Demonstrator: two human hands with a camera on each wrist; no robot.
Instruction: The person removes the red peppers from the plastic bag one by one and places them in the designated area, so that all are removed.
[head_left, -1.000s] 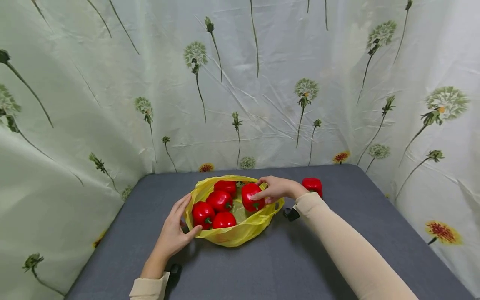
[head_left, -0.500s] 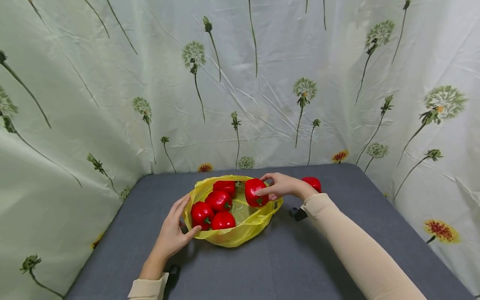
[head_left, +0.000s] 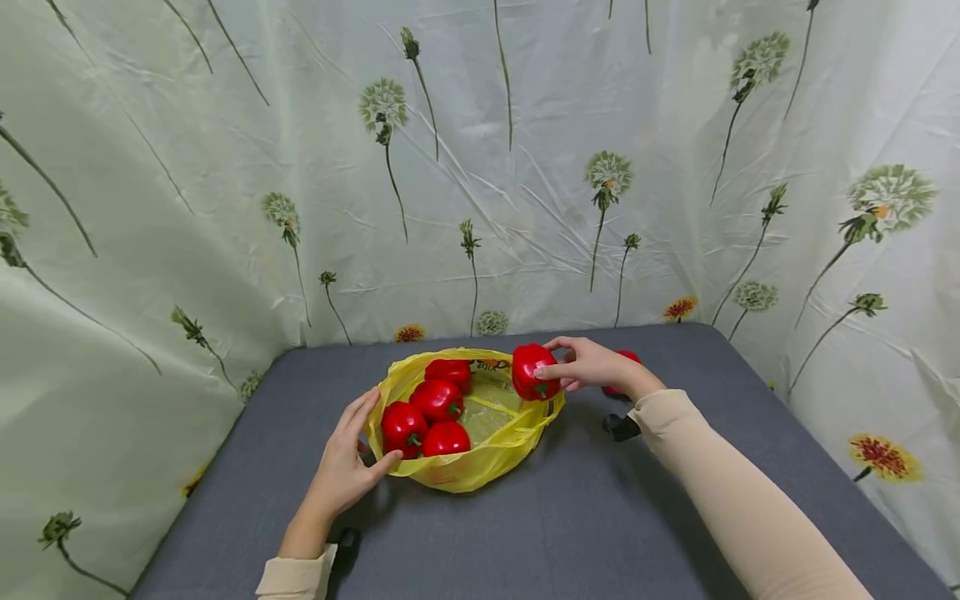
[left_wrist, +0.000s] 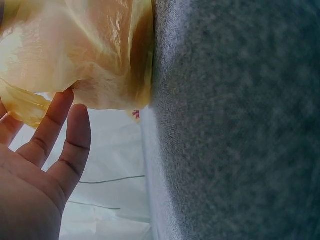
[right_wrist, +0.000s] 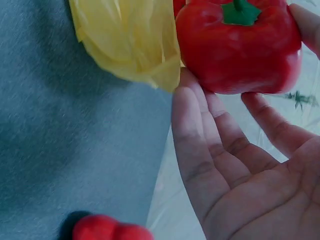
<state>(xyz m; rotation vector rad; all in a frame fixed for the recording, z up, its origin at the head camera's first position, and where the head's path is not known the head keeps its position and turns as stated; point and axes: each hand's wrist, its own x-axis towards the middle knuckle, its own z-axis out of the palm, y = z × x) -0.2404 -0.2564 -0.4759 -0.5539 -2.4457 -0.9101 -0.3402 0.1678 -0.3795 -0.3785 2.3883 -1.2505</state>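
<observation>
In the head view a yellow plastic bag (head_left: 465, 477) stands with its mouth spread. Several red bell peppers (head_left: 437, 401) lie in its left part. My right hand (head_left: 596, 368) pinches another red bell pepper (head_left: 531, 375) between thumb and fingers, over the bag's right rim. The right wrist view shows the held bell pepper (right_wrist: 240, 50) with its green stem and the fingertips around it. Against the bag's left side rests my left hand (head_left: 348, 462), fingers fairly straight and thumb at the near rim. In the left wrist view its fingertips touch the bag (left_wrist: 95, 55).
Partly hidden behind my right wrist, one more red bell pepper (head_left: 627, 357) lies on the grey table (head_left: 487, 550), right of the bag. A curtain (head_left: 480, 192) with dandelion prints hangs behind the table and along both sides.
My right hand has carried the bell pepper up and to the right, from inside the bag to above its right rim. My left hand and the other peppers in the bag stay put.
</observation>
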